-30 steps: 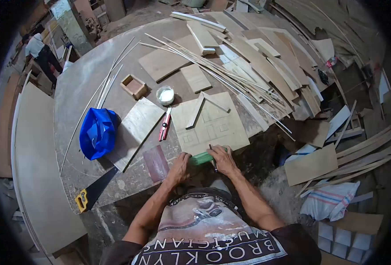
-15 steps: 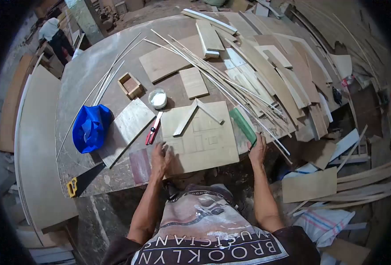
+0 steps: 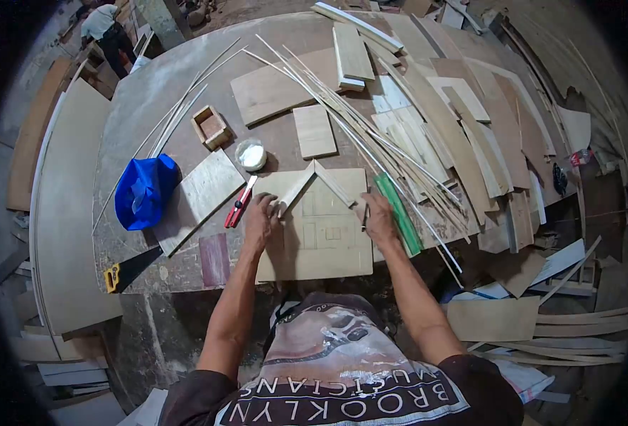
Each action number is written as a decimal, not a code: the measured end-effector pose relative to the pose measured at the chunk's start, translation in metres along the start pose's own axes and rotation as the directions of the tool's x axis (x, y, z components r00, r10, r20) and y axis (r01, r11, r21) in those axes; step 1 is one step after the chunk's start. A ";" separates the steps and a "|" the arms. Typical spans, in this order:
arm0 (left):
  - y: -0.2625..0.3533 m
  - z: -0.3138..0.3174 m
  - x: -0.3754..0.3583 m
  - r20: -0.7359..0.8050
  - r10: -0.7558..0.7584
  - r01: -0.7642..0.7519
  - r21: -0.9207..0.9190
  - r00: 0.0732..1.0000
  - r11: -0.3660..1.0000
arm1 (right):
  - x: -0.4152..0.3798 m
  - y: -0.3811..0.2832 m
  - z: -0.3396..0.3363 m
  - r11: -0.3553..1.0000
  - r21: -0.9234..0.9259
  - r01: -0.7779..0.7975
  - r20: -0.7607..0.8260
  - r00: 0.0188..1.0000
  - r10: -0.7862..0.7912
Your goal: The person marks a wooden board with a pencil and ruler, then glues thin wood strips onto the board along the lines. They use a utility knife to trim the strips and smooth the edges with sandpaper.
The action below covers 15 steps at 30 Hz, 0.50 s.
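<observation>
Wooden board (image 3: 314, 260) near “BROOKLYN MUSICIANS” shirt (image 3: 328, 341)

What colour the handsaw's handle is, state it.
The handsaw's handle is yellow and black, clearest in the head view.

1. The tabletop (image 3: 143, 113) is being lit moderately and diffusely, apparently from the left.
2. Soft shadows are being cast rightward by the jar (image 3: 251, 167), the box (image 3: 218, 140) and, across the drawn-on board (image 3: 335, 261), the left hand (image 3: 260, 216).
3. The space below the tabletop is being left dim.
4. Straight edges are being bowed by wide-angle distortion; the corners are being blacked out.
</observation>
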<state>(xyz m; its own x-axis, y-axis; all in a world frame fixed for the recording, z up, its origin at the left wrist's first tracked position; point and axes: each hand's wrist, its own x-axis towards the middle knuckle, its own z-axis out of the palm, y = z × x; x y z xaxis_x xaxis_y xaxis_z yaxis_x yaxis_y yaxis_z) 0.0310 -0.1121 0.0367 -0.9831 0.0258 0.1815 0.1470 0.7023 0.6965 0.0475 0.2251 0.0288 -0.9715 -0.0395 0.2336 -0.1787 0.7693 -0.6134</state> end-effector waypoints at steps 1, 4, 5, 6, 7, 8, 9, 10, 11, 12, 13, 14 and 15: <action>0.002 0.003 0.009 0.055 0.033 -0.034 0.005 0.998 0.999 | 0.008 -0.009 0.008 1.000 -0.002 0.005 -0.005 1.000 -0.005; 0.008 0.016 0.022 0.250 0.050 -0.056 0.015 0.967 0.998 | 0.023 -0.027 0.026 0.997 -0.022 0.070 0.019 0.997 -0.069; 0.009 0.019 0.023 0.269 0.042 -0.052 0.030 0.962 0.998 | 0.027 -0.031 0.029 0.998 -0.035 0.042 0.081 0.996 -0.039; 0.008 0.022 0.025 0.285 0.031 -0.046 0.046 0.958 0.998 | 0.030 -0.030 0.035 0.999 -0.049 0.018 0.143 0.990 -0.011; 0.005 0.026 0.028 0.282 0.029 -0.044 0.044 0.959 0.998 | 0.031 -0.029 0.041 0.999 -0.038 0.030 0.098 0.995 -0.027; 0.001 0.028 0.027 0.267 0.079 -0.086 0.014 0.960 0.996 | 0.028 -0.027 0.045 0.999 -0.036 0.033 0.106 0.994 -0.029; 0.001 0.026 0.026 0.251 0.126 -0.126 -0.016 0.960 0.992 | 0.026 -0.027 0.046 0.999 0.018 0.043 0.060 0.997 -0.044; 0.001 0.025 0.028 0.248 0.118 -0.119 -0.015 0.962 0.993 | 0.028 -0.024 0.047 0.996 0.070 0.058 0.011 0.998 -0.059; 0.001 0.024 0.034 0.201 0.138 -0.134 -0.035 0.970 0.990 | 0.032 -0.022 0.050 0.992 0.058 0.111 -0.075 0.991 -0.107; 0.002 0.022 0.038 0.162 0.152 -0.145 -0.057 0.975 0.988 | 0.039 -0.023 0.044 0.993 0.059 0.107 -0.063 0.993 -0.103; 0.001 0.022 0.046 0.137 0.173 -0.166 -0.063 0.975 0.984 | 0.052 -0.030 0.033 0.995 0.034 0.091 -0.035 0.995 -0.090; 0.016 0.015 0.060 0.172 0.126 -0.123 -0.029 0.977 0.992 | 0.066 -0.031 0.027 0.997 0.011 0.074 -0.009 0.997 -0.074; 0.017 0.017 0.071 0.128 0.158 -0.158 -0.013 0.979 0.987 | 0.080 -0.023 0.030 0.997 -0.004 0.082 0.001 0.997 -0.082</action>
<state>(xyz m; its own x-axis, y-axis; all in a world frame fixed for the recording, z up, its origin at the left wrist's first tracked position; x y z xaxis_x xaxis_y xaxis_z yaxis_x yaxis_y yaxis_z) -0.0385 -0.0861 0.0494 -0.9533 0.2274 0.1990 0.3017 0.6800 0.6682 -0.0306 0.1852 0.0394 -0.9538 -0.1032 0.2823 -0.2573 0.7658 -0.5894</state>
